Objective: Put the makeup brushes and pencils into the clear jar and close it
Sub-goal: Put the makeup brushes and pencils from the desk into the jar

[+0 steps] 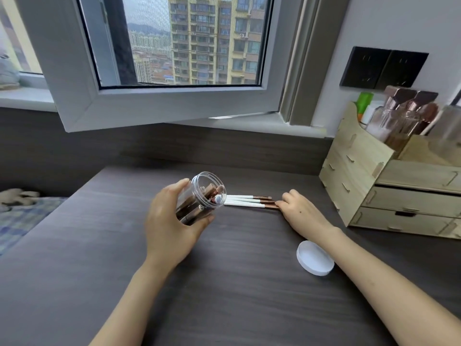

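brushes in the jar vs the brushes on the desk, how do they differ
The brushes in the jar are packed together and tilted, lifted off the desk by the left hand. The brushes on the desk lie flat side by side, with the right hand touching their brown ends. The desk brushes show white handles; those in the jar look mostly brown.

Dark wood-grain desk (pixel 237 283), open grey-framed window (pixel 159 96) onto apartment towers, black wall sockets (pixel 384 69), possibly plywood drawer organiser (pixel 389 186)

Tilted open clear jar (pixel 203 197), three white-handled brushes (pixel 249 202) beside, lid (pixel 314 257) off.
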A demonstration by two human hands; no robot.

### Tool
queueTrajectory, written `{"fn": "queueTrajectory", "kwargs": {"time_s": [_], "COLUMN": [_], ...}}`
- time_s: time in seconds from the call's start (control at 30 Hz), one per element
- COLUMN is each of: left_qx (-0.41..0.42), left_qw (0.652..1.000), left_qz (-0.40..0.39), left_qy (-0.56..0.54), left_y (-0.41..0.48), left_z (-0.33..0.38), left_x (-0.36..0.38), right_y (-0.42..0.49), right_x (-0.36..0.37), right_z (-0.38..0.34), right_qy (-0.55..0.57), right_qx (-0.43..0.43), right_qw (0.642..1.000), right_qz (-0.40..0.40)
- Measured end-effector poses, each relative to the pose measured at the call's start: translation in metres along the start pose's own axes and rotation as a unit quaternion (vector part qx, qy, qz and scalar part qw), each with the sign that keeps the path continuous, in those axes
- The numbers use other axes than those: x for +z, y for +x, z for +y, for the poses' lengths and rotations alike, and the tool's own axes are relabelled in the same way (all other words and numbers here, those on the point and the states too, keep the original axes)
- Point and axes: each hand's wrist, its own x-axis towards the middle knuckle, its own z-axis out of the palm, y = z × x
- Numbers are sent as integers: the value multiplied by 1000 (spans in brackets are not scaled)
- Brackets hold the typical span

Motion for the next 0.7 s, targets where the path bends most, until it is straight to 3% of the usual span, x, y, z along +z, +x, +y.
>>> {"fn": "queueTrajectory", "kwargs": {"time_s": [0.13,0.3,0.37,0.5,0.7], "left_qx": [7,30,40,72,119], "left_qw": [1000,999,998,995,990], "left_qz": [1,-15,-29,-43,-54], "left_qy": [4,16,26,45,46], "left_y": [0,0,-1,-3,-7], "left_z": [-1,0,0,2,3], "left_x": [0,1,2,6,9], "right_y": [-16,-41,-46,-35,5], "right_x": [-17,-76,-101,-126,-118], "right_z": [6,8,-3,-35,-83], "right_qy": [111,294,300,217,240], "right_qx": [61,199,179,72,-24], "right_qw": [989,918,918,952,950], "right_qz": [77,175,189,203,200]}}
